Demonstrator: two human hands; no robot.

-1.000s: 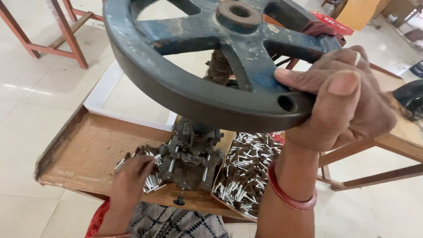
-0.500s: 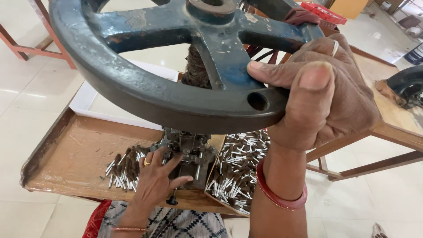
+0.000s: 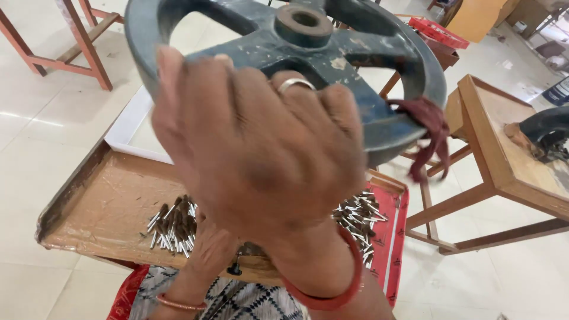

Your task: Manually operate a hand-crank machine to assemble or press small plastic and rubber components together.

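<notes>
Down at the left we see a wooden tray point(image 3: 89, 201) on a low stand, and on it a heap of small metal pins point(image 3: 173, 228) lying loose. Just right of that heap our left hand point(image 3: 213, 252) reaches in under the wheel; its fingers are hidden behind the other hand, so we cannot tell whether it is open or closed on anything. It wears a thin bangle at the wrist. Above and in front of it, our right hand point(image 3: 261, 154) fills the middle of the view, blurred, with its fingers curled shut over the near rim of a big dark blue handwheel point(image 3: 355, 53). A ring shows on one finger and a red bangle sits on the wrist. The wheel hangs over the tray, above both hands, its hub near the top edge. Farther right, a dark red rag point(image 3: 430, 127) is tied to the wheel's rim and dangles. Below it lies a second heap of pins point(image 3: 358, 216) beside a red tray edge point(image 3: 394, 237). At the far right stands a wooden table point(image 3: 498, 160).
</notes>
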